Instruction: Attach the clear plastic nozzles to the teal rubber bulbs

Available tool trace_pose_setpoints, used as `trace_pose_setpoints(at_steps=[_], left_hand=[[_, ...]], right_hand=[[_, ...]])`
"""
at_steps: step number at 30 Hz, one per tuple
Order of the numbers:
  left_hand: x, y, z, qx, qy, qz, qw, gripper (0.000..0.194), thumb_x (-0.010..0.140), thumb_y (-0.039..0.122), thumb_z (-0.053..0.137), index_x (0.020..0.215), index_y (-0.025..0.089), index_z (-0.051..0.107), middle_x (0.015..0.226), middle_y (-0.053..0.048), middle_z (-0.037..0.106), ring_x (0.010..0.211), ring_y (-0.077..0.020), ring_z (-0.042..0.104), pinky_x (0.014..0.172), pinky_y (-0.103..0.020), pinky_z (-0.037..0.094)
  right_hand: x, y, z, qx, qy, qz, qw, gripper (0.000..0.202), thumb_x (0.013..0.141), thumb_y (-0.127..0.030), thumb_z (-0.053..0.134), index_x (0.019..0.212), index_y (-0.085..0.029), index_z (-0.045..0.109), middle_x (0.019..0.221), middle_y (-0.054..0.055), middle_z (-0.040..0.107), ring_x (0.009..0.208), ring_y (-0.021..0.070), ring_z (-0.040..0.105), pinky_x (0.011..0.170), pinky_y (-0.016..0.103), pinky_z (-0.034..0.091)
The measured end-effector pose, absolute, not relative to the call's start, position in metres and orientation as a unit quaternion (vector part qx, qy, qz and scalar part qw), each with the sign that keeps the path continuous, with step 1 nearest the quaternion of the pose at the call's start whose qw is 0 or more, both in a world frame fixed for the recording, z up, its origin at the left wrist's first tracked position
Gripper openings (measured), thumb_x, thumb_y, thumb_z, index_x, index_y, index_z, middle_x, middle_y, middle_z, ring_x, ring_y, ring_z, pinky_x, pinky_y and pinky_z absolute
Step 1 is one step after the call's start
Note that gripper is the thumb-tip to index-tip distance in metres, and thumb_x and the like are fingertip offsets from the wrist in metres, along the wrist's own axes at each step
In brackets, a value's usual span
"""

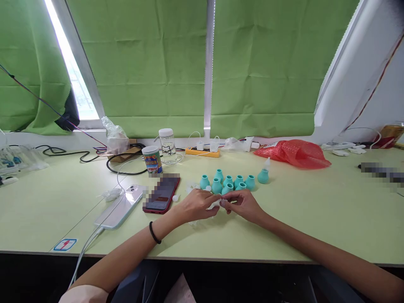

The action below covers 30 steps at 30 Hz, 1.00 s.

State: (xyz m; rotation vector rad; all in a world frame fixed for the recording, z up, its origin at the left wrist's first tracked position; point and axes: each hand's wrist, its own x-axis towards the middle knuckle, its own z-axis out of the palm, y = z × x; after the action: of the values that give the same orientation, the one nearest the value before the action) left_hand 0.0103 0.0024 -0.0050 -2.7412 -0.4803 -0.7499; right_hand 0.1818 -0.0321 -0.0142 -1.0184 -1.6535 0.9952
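Several small teal bulbs with open tops stand in a cluster just beyond my hands. To their right, one teal bulb carries a clear pointed tip. My left hand is closed around a small translucent piece in front of the cluster. My right hand pinches at the right end of that piece, its fingertips close to the left hand's. More translucent pieces lie partly hidden behind and under my left hand. A small white cap lies left of it.
A red-edged phone and a white phone with a cable lie at the left. Behind them stand a colourful can and a clear jar. An orange power strip and red plastic bag are at the back.
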Motion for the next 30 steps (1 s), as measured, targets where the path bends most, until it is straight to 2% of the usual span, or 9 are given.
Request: trace_pose_setpoints(at_steps=[4, 9, 12, 17, 24, 27, 30], left_hand=[[0.009, 0.001, -0.004, -0.939, -0.173, -0.284, 0.089, 0.024, 0.073, 0.025, 0.043, 0.089, 0.014, 0.058, 0.055, -0.002, 0.056, 0.051, -0.0103, 0.051, 0.048, -0.021, 0.036], [0.005, -0.003, 0.005, -0.904, -0.258, -0.33, -0.083, 0.04, 0.067, 0.034, 0.051, 0.102, 0.015, 0.052, 0.065, -0.002, 0.057, 0.056, -0.0093, 0.05, 0.055, -0.021, 0.04], [0.006, -0.002, 0.01, -0.875, -0.296, -0.311, -0.225, 0.032, 0.07, 0.036, 0.049, 0.09, 0.012, 0.058, 0.064, -0.003, 0.058, 0.055, -0.0084, 0.05, 0.052, -0.019, 0.04], [0.01, 0.002, 0.008, -0.84, -0.271, -0.251, -0.397, 0.035, 0.068, 0.04, 0.053, 0.079, 0.008, 0.061, 0.064, -0.005, 0.058, 0.054, -0.0075, 0.049, 0.049, -0.017, 0.04], [0.008, 0.0, 0.007, -0.819, -0.242, -0.236, -0.463, 0.035, 0.069, 0.039, 0.053, 0.08, 0.007, 0.061, 0.059, -0.005, 0.057, 0.05, -0.007, 0.049, 0.047, -0.017, 0.041], [0.009, -0.001, 0.008, -0.803, -0.247, -0.243, -0.485, 0.035, 0.067, 0.039, 0.055, 0.078, 0.007, 0.062, 0.056, -0.005, 0.057, 0.048, -0.007, 0.049, 0.045, -0.017, 0.04], [0.01, 0.001, 0.009, -0.765, -0.257, -0.277, -0.522, 0.034, 0.064, 0.039, 0.058, 0.072, 0.006, 0.063, 0.054, -0.005, 0.057, 0.046, -0.0069, 0.048, 0.043, -0.018, 0.04]], right_hand=[[0.183, -0.031, -0.019, -0.416, -0.68, 0.392, 0.46, 0.026, 0.059, -0.035, 0.063, 0.073, -0.013, 0.063, 0.066, 0.003, 0.061, 0.048, 0.0101, 0.053, 0.047, 0.025, 0.051], [0.184, -0.033, -0.018, -0.399, -0.704, 0.277, 0.519, 0.023, 0.061, -0.031, 0.063, 0.078, -0.016, 0.062, 0.074, 0.005, 0.061, 0.062, 0.0143, 0.057, 0.056, 0.028, 0.053], [0.183, -0.036, -0.016, -0.362, -0.735, 0.198, 0.539, 0.021, 0.062, -0.029, 0.063, 0.08, -0.018, 0.061, 0.075, 0.004, 0.061, 0.064, 0.0149, 0.057, 0.059, 0.03, 0.053], [0.183, -0.039, -0.014, -0.325, -0.771, 0.148, 0.528, 0.016, 0.065, -0.027, 0.06, 0.079, -0.019, 0.061, 0.073, 0.004, 0.062, 0.063, 0.0143, 0.058, 0.055, 0.027, 0.052], [0.181, -0.04, -0.015, -0.303, -0.787, 0.138, 0.52, 0.016, 0.065, -0.024, 0.06, 0.08, -0.019, 0.061, 0.073, 0.004, 0.062, 0.063, 0.0141, 0.058, 0.053, 0.026, 0.052], [0.182, -0.043, -0.01, -0.303, -0.798, 0.1, 0.512, 0.016, 0.066, -0.026, 0.059, 0.081, -0.02, 0.06, 0.072, 0.003, 0.062, 0.064, 0.0143, 0.057, 0.055, 0.027, 0.051], [0.192, -0.044, 0.004, -0.313, -0.808, 0.042, 0.498, 0.026, 0.065, -0.028, 0.059, 0.09, -0.02, 0.056, 0.077, 0.004, 0.061, 0.067, 0.0155, 0.056, 0.062, 0.03, 0.048]])
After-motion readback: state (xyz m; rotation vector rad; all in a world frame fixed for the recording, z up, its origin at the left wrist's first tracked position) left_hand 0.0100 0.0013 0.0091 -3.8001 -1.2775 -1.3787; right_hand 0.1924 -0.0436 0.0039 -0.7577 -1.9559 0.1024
